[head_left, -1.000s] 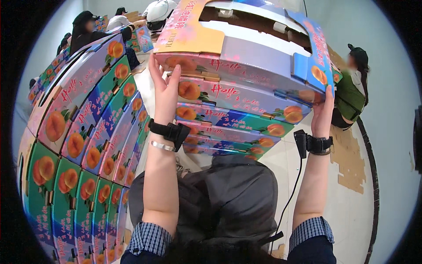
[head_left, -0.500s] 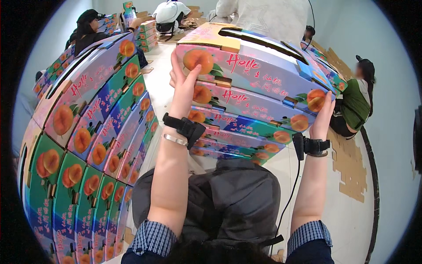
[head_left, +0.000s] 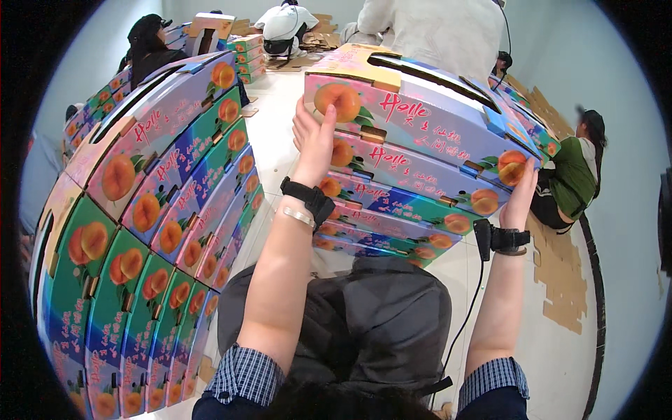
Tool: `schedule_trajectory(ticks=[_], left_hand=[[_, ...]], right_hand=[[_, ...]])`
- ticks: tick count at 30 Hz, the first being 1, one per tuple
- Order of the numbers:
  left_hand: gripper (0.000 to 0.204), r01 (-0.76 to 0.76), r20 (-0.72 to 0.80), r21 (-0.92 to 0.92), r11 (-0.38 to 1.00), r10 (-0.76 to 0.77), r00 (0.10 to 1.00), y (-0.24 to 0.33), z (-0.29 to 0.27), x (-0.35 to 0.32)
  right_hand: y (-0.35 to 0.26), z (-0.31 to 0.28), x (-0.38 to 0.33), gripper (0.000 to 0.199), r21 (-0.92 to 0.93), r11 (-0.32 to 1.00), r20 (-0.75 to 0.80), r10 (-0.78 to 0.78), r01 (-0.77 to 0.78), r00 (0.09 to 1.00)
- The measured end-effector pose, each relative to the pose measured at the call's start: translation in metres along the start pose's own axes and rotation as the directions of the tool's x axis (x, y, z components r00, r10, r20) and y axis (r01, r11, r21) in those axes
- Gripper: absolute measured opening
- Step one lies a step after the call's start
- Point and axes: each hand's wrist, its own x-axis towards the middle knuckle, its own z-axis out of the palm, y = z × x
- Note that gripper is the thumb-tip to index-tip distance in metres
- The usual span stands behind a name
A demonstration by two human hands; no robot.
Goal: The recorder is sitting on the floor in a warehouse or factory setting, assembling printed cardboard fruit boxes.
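Observation:
A pink and lilac cardboard box (head_left: 427, 115) printed with peaches lies on top of a stack of similar flat boxes (head_left: 392, 168) in front of me. My left hand (head_left: 315, 136) grips its left end, thumb on the front face and fingers round the side. At the right front corner my right hand (head_left: 519, 192) presses along the side, its fingers partly hidden behind the edge. A long handle slot (head_left: 434, 75) runs across the box's top. Both wrists wear black straps.
To my left rises a tall stack of green, pink and blue peach boxes (head_left: 133, 280). Flattened cardboard (head_left: 560, 280) lies on the floor at the right. A person in green (head_left: 575, 175) crouches there; a person in white (head_left: 434, 35) is just beyond my stack.
My view has shifted slightly, so both stacks appear farther right and lower. Both hands stay on the top box. At the far left, an upright box now shows beside a person in a black cap.

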Motion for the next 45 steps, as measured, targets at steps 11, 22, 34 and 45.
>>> schedule_trajectory(ticks=[11,22,34,45], left_hand=[[0.031,0.006,-0.067,0.213,0.977,0.009,0.998,0.07,-0.217,-0.176],[0.039,0.239,-0.525,0.849,0.47,0.799,0.293,0.158,-0.384,-0.242],[0.048,0.324,-0.812,0.576,0.751,0.57,0.122,0.188,-0.441,-0.193],[0.053,0.301,-0.902,0.418,0.857,0.431,0.026,0.18,-0.483,-0.198]], right_hand=[[-0.018,0.015,-0.222,0.036,-0.067,0.991,0.351,-0.084,0.114,0.933],[-0.017,0.142,-0.368,0.015,-0.004,0.962,0.989,0.045,-0.272,0.144],[-0.124,0.339,-0.388,0.043,0.309,0.947,0.727,-0.294,0.087,0.62],[-0.143,0.356,-0.405,0.067,0.042,0.989,0.822,0.045,-0.14,0.568]])
